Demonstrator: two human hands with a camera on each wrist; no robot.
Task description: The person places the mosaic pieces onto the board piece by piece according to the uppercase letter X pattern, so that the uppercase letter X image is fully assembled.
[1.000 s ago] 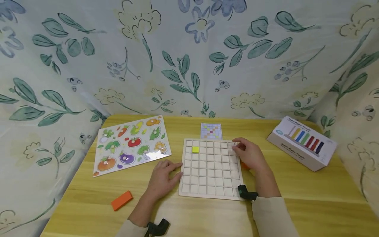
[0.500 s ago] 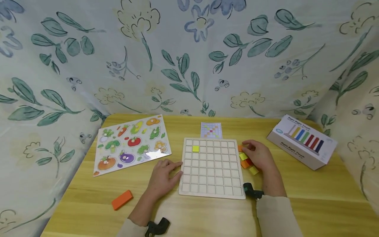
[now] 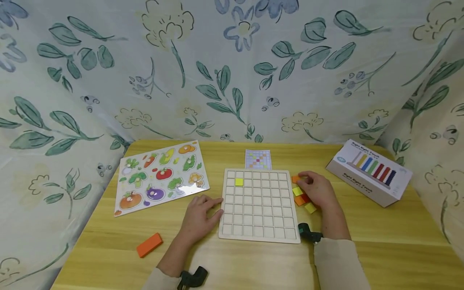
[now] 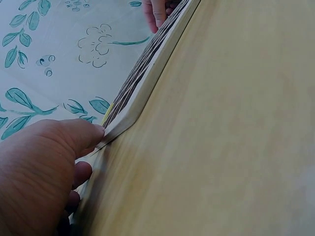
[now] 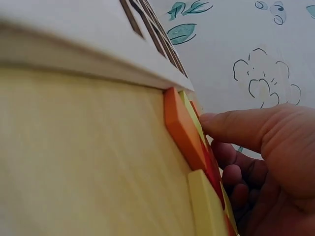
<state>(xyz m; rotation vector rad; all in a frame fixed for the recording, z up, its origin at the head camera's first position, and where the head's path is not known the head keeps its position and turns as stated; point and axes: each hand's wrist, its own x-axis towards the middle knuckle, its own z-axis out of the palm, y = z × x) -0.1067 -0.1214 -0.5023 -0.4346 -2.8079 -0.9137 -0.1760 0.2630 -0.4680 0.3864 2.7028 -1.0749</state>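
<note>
while beside board (image 3: 258, 209), tiles (image 3: 299, 200) near right grip (image 3: 319, 191)

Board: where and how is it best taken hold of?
Grip the board by its left and right edges, probably from both sides at once: it lies flat and wide. The left hand touches the left edge; the right hand might take the right edge's near end, clear of the tiles.

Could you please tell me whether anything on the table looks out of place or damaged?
The orange block lies alone at the left, apart from the loose colored tiles right of the wooden grid board, so it looks slightly stray. I see no damage or spill.
</note>
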